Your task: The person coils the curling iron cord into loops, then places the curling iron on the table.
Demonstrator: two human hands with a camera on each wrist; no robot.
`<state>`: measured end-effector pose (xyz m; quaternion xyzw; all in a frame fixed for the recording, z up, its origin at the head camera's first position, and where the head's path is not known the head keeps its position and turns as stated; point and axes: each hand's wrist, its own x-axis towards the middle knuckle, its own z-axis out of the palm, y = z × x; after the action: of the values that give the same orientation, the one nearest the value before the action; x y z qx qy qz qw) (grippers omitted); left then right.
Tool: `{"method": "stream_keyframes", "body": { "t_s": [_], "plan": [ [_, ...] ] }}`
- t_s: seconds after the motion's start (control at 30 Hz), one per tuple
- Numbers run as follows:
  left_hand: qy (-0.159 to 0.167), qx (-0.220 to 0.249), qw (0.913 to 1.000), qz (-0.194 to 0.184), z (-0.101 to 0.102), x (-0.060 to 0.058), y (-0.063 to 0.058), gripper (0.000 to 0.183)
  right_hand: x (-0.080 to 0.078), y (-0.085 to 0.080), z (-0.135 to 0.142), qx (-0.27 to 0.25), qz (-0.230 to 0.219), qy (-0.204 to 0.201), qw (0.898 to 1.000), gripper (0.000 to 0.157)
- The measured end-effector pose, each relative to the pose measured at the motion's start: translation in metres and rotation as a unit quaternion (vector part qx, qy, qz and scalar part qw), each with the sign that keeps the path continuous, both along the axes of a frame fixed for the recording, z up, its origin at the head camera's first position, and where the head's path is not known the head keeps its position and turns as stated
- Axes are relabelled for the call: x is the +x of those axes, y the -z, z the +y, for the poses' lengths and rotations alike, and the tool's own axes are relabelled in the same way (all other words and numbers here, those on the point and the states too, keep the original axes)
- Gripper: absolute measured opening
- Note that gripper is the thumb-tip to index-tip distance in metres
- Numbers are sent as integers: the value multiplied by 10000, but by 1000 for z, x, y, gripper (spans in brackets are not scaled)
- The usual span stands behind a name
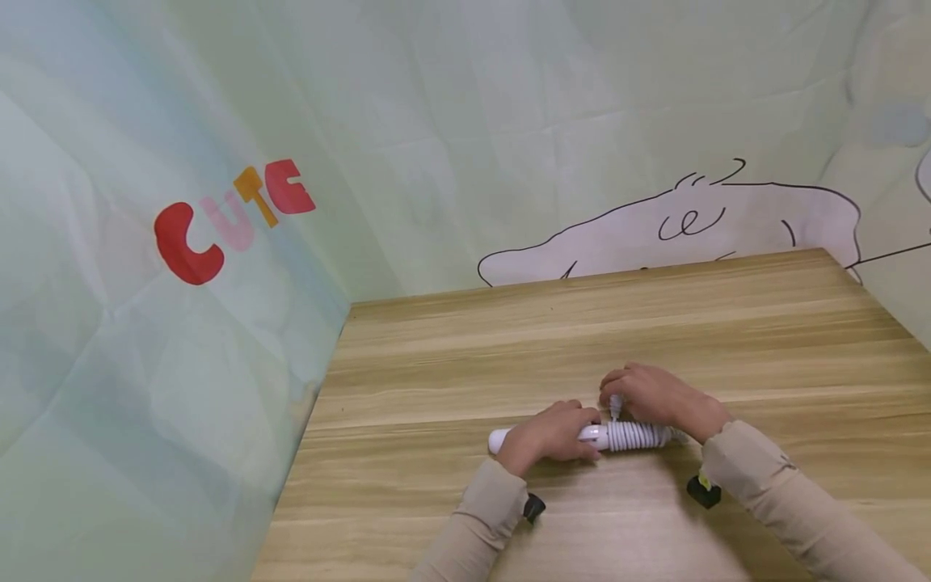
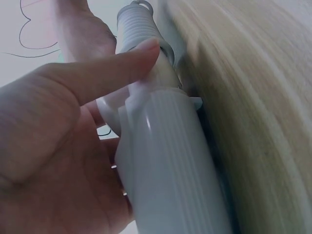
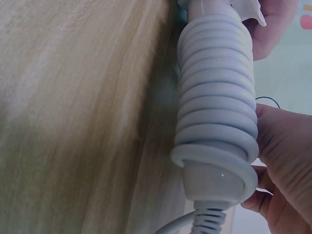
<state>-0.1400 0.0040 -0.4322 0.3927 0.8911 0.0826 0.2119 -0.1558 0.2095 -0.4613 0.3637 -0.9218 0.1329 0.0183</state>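
Observation:
A white curling iron [image 1: 598,437] lies sideways on the wooden table, its smooth rounded end to the left. Round its handle the white cord [image 3: 217,87] is wound in several tight coils. My left hand [image 1: 556,432] grips the iron just left of the coils; in the left wrist view the thumb [image 2: 117,70] reaches along it near the coils. Above the coils, my right hand [image 1: 655,394] pinches the white plug end [image 1: 616,406] of the cord, which stands up from the handle. In the right wrist view the ribbed cord sleeve [image 3: 208,219] shows at the handle's end, and the right fingertips are hidden.
The wood-grain table [image 1: 451,356] stretches to the back and both sides. Behind and left of it hang pale green cloth walls [image 1: 451,145] with coloured letters and a line drawing. Small black devices [image 1: 704,491] sit under both wrists.

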Motion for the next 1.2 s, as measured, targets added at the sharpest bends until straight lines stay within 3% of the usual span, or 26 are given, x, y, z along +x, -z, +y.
{"method": "stream_keyframes", "body": {
  "t_s": [0.37,0.7,0.93,1.2],
  "plan": [
    [-35,12,10000,-92,-1,0,1,42,1,-1,1,89,-253,136,9995,36],
    [-22,117,9998,-169,-3,0,0,37,3,-1,0,103,-100,97,9998,39],
    [-84,191,9997,-158,-5,0,1,32,2,2,0,71,-20,33,10000,30],
    [143,98,9998,-65,-2,0,1,48,1,2,0,52,-70,80,9999,31]
  ]
}}
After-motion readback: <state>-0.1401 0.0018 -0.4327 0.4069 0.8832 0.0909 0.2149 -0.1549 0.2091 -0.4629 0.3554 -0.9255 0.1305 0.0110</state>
